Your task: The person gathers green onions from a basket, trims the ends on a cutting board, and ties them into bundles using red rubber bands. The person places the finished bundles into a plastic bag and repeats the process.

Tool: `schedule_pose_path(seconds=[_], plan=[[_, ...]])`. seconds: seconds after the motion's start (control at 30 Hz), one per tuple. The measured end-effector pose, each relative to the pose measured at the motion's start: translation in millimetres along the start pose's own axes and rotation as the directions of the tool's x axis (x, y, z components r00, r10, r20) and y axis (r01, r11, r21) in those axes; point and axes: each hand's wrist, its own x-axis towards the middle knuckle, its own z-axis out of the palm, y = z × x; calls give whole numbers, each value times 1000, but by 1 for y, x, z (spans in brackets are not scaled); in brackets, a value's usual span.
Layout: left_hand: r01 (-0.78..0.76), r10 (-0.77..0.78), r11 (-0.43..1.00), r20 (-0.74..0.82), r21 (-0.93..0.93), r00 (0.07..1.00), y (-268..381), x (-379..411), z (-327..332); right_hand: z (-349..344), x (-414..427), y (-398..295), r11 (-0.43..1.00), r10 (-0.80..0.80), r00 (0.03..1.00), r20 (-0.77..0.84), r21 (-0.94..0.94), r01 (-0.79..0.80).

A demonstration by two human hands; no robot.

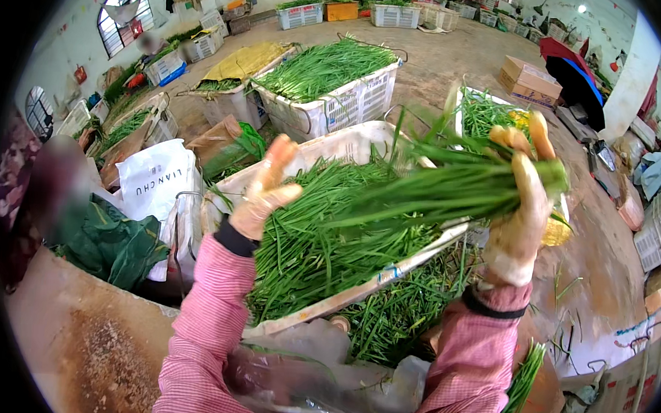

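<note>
My right hand (526,201), in a pale glove, grips a bunch of long green chive-like leaves (433,193) near its cut end. The leaves trail leftward, blurred, above a white plastic crate (363,137). More of the same greens (317,245) lie heaped inside that crate. Over its left side my left hand (266,194) is raised, gloved, with thumb and fingers apart and nothing in it. Loose leaf scraps (409,313) are piled below the crate's near edge. Clear plastic sheeting (320,382) covers the area between my forearms.
A crate heaped with greens (327,70) stands beyond mine, beside one under a yellow cover (245,62). At left are a white bag (153,176), a green sack (112,244) and a blurred person. A cardboard box (528,82) and umbrella (576,88) stand right. Another green bunch (524,380) lies lower right.
</note>
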Motion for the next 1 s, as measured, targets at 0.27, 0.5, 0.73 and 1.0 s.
schedule_pose_path(seconds=[0.27,0.5,0.73,1.0], plan=[[-386,271,889,398,245,876,116,-33,119,-8,-52,-66,959,259,966,6,117,-258],[-73,-73,974,606,212,792,100,-145,182,6,-105,-105,840,335,928,-166,498,-214],[593,-572,801,397,82,718,156,-214,156,-12,-157,-111,778,553,813,182,235,-582],[682,-703,710,233,173,672,162,-293,106,-28,-206,-93,486,814,199,546,-452,-748]])
